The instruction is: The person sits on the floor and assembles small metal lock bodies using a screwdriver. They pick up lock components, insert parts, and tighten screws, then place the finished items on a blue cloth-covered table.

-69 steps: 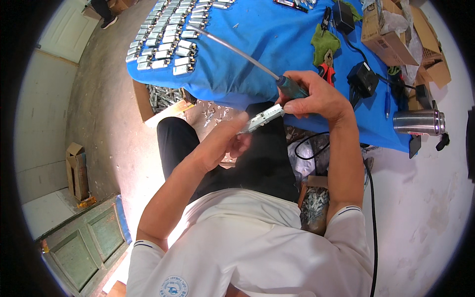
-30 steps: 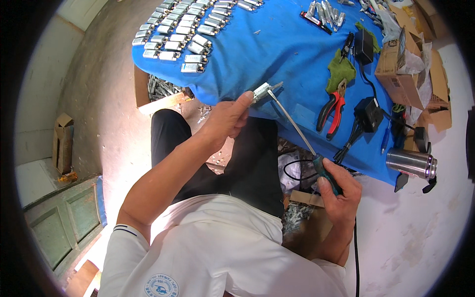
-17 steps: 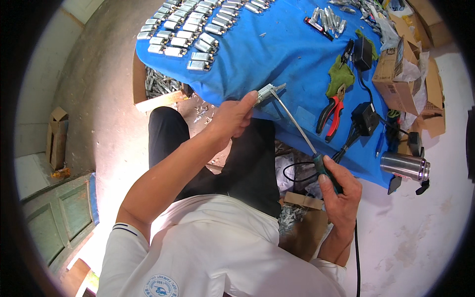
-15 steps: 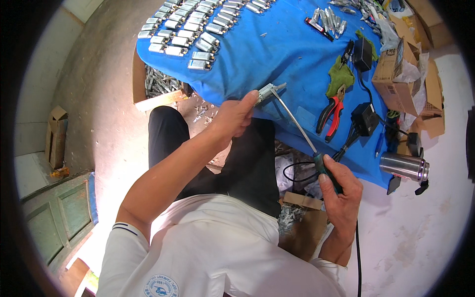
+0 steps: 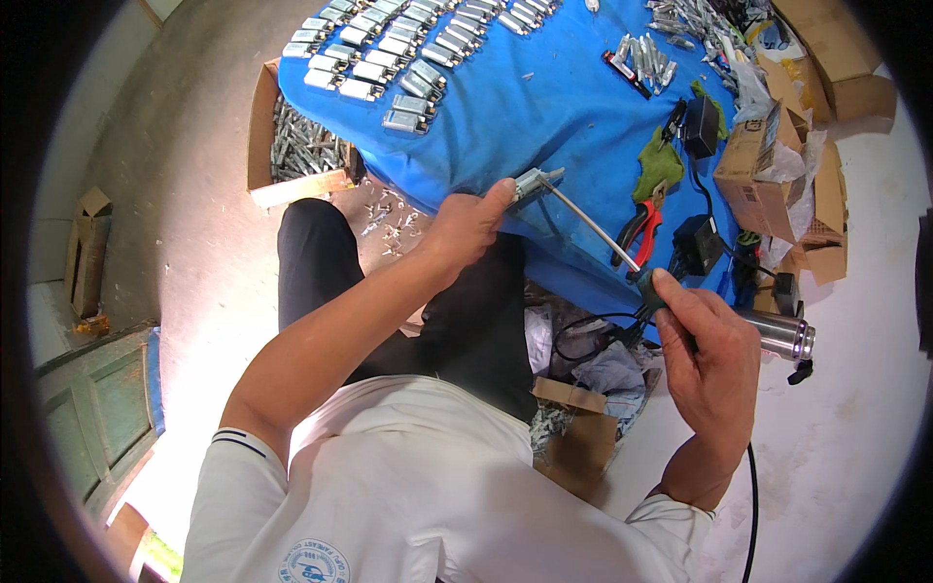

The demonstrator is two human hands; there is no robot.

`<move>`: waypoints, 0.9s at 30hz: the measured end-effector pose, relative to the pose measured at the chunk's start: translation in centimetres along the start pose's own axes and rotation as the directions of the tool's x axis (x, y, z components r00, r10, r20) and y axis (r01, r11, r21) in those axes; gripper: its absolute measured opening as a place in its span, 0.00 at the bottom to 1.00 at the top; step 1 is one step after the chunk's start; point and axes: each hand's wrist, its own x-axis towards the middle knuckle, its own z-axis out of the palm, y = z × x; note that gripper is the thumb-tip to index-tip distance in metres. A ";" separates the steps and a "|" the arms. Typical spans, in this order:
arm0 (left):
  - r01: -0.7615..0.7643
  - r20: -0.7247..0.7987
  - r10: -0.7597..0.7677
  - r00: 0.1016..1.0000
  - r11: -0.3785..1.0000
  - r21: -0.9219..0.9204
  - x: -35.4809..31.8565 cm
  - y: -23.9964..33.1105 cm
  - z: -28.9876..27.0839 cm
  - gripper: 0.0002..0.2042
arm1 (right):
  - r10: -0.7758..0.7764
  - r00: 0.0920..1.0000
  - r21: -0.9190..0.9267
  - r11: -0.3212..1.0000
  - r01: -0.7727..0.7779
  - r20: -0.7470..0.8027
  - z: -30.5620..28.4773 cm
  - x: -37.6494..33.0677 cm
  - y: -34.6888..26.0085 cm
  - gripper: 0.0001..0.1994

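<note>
My left hand (image 5: 471,223) is closed on a small silvery metal block (image 5: 530,182), held over the near edge of the blue-covered table with the thumb along its near end. In my right hand (image 5: 714,355) is a screwdriver, gripped by its dark green handle (image 5: 651,290). Its long steel shaft (image 5: 595,227) slants up and left, and the tip meets the far end of the block. The exact contact at the tip is too small to make out.
Rows of similar metal blocks (image 5: 397,47) lie on the blue cloth (image 5: 505,107). To the right are red-and-black pliers (image 5: 645,229), a green rag (image 5: 657,169), black adapters (image 5: 700,126), a cardboard box (image 5: 758,180) and a steel flask (image 5: 782,334). A carton (image 5: 260,136) of metal pieces stands left.
My right hand has moved right and slightly up with the screwdriver, whose shaft now lies flatter. The left hand still holds the block. The whole view has shifted slightly.
</note>
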 end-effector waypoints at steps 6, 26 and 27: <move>-0.044 -0.051 0.047 0.998 0.997 0.056 0.5 -0.3 0.0 0.28 | -0.078 0.992 -0.052 0.995 0.084 0.103 -2.4 2.8 -1.0 0.13; -0.111 -0.085 0.116 0.990 0.992 0.061 0.6 -0.4 0.3 0.31 | 0.118 0.959 0.102 0.984 -0.148 0.259 -4.0 6.1 -2.3 0.11; -0.146 -0.087 0.157 0.984 0.981 0.127 0.8 -0.9 0.3 0.31 | 0.114 0.959 0.068 0.988 -0.136 0.260 -4.2 5.9 -2.5 0.11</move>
